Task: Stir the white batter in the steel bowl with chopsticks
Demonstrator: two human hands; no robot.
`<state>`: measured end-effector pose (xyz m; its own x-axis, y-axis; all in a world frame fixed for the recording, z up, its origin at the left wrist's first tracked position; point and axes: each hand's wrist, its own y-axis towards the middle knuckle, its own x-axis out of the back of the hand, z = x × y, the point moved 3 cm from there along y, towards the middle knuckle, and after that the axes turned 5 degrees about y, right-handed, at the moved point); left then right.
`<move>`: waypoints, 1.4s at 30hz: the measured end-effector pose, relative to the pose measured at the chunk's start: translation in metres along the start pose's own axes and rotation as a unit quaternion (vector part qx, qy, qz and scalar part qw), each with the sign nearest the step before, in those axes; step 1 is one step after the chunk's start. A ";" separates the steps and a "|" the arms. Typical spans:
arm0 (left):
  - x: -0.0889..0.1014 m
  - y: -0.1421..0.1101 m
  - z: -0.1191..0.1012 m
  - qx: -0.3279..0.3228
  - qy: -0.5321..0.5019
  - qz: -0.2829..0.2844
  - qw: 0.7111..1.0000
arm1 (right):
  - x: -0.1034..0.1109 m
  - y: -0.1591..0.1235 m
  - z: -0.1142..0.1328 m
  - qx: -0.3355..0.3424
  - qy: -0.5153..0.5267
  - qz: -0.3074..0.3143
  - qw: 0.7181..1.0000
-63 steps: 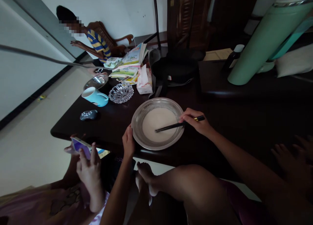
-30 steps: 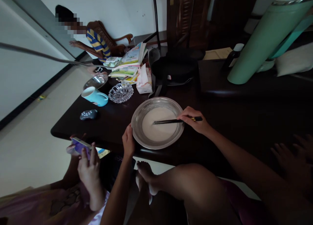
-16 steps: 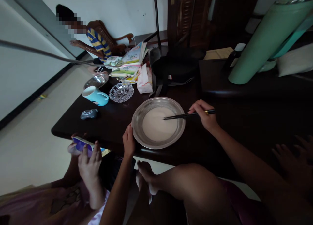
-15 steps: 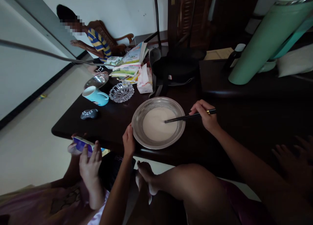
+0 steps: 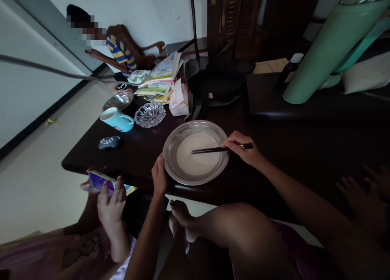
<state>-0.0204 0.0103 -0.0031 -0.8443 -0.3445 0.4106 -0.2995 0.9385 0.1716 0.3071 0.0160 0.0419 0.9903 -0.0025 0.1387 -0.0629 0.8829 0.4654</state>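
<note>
A wide metal bowl point(image 5: 170, 166) stands on the dark table near its front edge. Pale, milky batter-like liquid point(image 5: 195, 162) fills its lower part. My left hand point(image 5: 159, 175) grips the bowl's left rim, with the thumb at the edge and the fingers against the outer wall. Over the right rim, my right hand point(image 5: 242, 148) is closed around black chopsticks point(image 5: 213, 149) with gold bands. Their tips dip into the liquid left of its middle.
Left on the table point(image 5: 82, 150) are a blue mug point(image 5: 117, 119), glass dish point(image 5: 150, 115), game controller point(image 5: 109, 142), books point(image 5: 160, 77) and tissue pack point(image 5: 179, 99). A green flask point(image 5: 319, 57) stands at right. Beside me, another person's hands hold a phone point(image 5: 102, 182); someone sits beyond.
My right hand has moved left, nearer the bowl, and the chopstick tips have shifted left through the liquid. My left hand stays on the rim.
</note>
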 end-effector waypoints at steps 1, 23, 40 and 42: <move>0.000 0.000 0.000 0.000 0.001 -0.001 1.000 | 0.002 0.000 0.000 0.003 -0.002 -0.021 1.000; 0.000 0.001 0.002 -0.008 0.004 0.004 1.000 | 0.007 0.000 -0.003 0.005 0.010 -0.101 0.995; 0.001 0.000 0.001 0.001 0.005 -0.004 1.000 | -0.003 -0.001 0.000 0.023 -0.005 0.015 1.000; 0.000 0.000 0.000 -0.002 0.007 -0.001 1.000 | 0.002 -0.001 -0.001 0.019 0.001 -0.042 0.999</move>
<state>-0.0207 0.0104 -0.0025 -0.8371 -0.3475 0.4224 -0.3006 0.9375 0.1755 0.3091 0.0158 0.0414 0.9925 -0.0750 0.0968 0.0156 0.8616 0.5073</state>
